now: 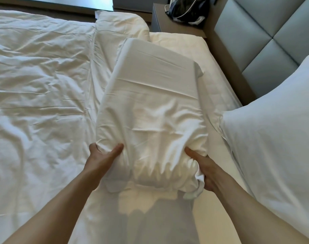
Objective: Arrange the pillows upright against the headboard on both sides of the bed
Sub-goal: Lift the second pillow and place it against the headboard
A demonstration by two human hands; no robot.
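I hold a white pillow (pixel 150 106) by its near end, lifted above the bed and stretching away from me. My left hand (pixel 102 155) grips its near left corner. My right hand (pixel 203 169) bunches the case at the near right corner. A second white pillow (pixel 277 148) stands upright against the grey padded headboard (pixel 266 41) at the right. A third pillow (pixel 120 27) lies flat on the mattress at the far end, partly hidden by the held one.
A crumpled white duvet (pixel 35 85) covers the left of the bed. The bare mattress sheet (pixel 178 44) shows along the headboard. A bedside table (pixel 166 22) with a dark bag (pixel 187 9) and white cable stands beyond the bed.
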